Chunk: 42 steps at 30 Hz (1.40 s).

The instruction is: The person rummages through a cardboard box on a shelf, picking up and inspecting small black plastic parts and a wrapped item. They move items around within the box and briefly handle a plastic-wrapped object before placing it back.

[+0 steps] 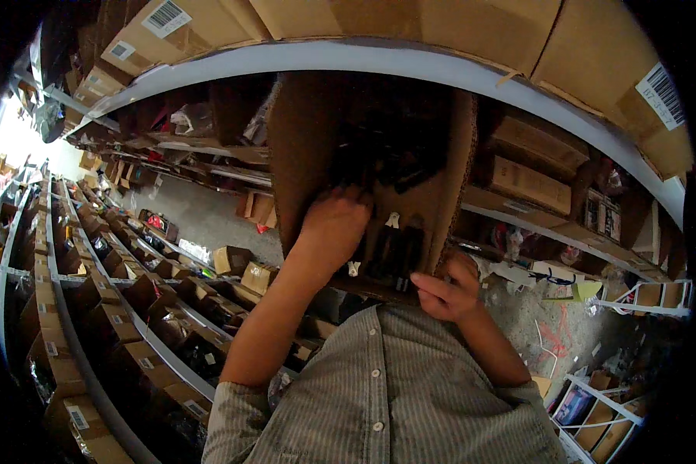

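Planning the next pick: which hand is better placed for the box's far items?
Probably the left hand: it's inside the cardboard box, beside the far dark items, while the right hand is at the near edge.

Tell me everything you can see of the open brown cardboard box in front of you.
The open brown cardboard box looks corrugated, with raw edges and tall side walls. It extends away from the wearer, its far end in deep shadow under the grey shelf edge. Dark slender items, some with pale tips, lie inside. The left hand reaches in; the right hand is at its near right corner, grip unclear.
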Available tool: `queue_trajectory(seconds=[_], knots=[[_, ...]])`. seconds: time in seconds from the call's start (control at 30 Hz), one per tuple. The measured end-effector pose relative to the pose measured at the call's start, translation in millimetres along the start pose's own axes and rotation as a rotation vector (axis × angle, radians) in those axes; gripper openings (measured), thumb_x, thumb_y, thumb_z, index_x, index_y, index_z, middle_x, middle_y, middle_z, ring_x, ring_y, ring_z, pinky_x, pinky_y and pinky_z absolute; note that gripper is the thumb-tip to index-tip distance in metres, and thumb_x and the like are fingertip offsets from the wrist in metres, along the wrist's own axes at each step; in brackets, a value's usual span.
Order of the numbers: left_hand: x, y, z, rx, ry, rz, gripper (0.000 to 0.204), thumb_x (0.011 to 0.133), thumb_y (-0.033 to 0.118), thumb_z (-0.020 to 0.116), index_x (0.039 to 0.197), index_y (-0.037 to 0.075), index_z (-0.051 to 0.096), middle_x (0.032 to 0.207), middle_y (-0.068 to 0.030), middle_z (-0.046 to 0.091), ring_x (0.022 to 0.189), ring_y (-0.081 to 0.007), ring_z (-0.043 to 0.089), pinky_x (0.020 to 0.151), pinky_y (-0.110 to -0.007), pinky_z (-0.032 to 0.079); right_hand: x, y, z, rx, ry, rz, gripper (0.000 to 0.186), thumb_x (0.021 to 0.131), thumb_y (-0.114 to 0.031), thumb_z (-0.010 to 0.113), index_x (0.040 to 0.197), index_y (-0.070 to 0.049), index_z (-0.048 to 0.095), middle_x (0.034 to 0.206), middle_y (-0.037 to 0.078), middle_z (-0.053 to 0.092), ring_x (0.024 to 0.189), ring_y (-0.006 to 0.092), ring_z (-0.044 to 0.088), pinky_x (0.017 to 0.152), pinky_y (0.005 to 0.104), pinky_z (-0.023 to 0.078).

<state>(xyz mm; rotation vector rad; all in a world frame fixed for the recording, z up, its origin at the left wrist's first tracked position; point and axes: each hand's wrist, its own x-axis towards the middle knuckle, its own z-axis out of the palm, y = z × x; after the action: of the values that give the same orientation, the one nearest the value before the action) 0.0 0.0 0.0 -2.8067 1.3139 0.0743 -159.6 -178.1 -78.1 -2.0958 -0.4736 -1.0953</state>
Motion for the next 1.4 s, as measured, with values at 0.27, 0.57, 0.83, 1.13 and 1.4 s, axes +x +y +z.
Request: queue_trajectory(seconds=[0.27,0.57,0.83,1.13,1.4], knots=[[-32,-5,-60,-0.402,0.041,0.075,0.027,0.082,0.013,0.071,0.107,0.006,0.066,0.109,-0.0151,0.067,0.103,-0.0353,0.064,0.088,-0.043,0.054,0,0,-7,0.000,-0.040,0.010,0.037,0.068,-0.014,0.079,0.104,-0.021,0.078,0.076,0.001,0.043,0.058,0.0190,0.051,0.054,0.0334,0.042],[-34,-10,-55,-0.527,0.322,0.119,0.019,0.076,0.009,0.075,0.093,0.005,0.067,0.104,-0.0117,0.067,0.091,-0.0338,0.065,0.079,-0.041,0.054,-2,2,2,-0.013,0.005,-0.022,0.034,0.068,-0.015,0.077,0.102,-0.019,0.078,0.077,0.002,0.035,0.058,0.0197,0.047,0.052,0.0340,0.041],[-61,-9,-65,-0.536,0.434,-0.035,0.024,0.073,0.008,0.079,0.093,0.007,0.066,0.092,-0.0105,0.064,0.084,-0.0317,0.065,0.072,-0.039,0.053,1,1,0,-0.016,-0.001,-0.027,0.034,0.069,-0.014,0.077,0.103,-0.017,0.078,0.078,0.003,0.037,0.057,0.0196,0.046,0.051,0.0340,0.038],[-63,4,-38,-0.409,0.343,-0.247,0.031,0.081,0.026,0.078,0.100,0.005,0.066,0.089,-0.0136,0.067,0.075,-0.0345,0.067,0.066,-0.043,0.054,0,-3,-3,0.022,-0.024,0.018,0.031,0.072,-0.007,0.070,0.102,-0.013,0.076,0.078,0.008,0.055,0.067,0.0257,0.059,0.058,0.0352,0.047],[-73,5,-31,-0.291,0.104,-0.237,0.044,0.079,0.046,0.076,0.096,0.007,0.067,0.078,-0.0163,0.069,0.070,-0.0364,0.068,0.061,-0.046,0.052,3,-3,-4,0.037,-0.022,0.018,0.031,0.072,-0.008,0.070,0.102,-0.013,0.076,0.075,0.006,0.056,0.063,0.0244,0.057,0.057,0.0354,0.046]])
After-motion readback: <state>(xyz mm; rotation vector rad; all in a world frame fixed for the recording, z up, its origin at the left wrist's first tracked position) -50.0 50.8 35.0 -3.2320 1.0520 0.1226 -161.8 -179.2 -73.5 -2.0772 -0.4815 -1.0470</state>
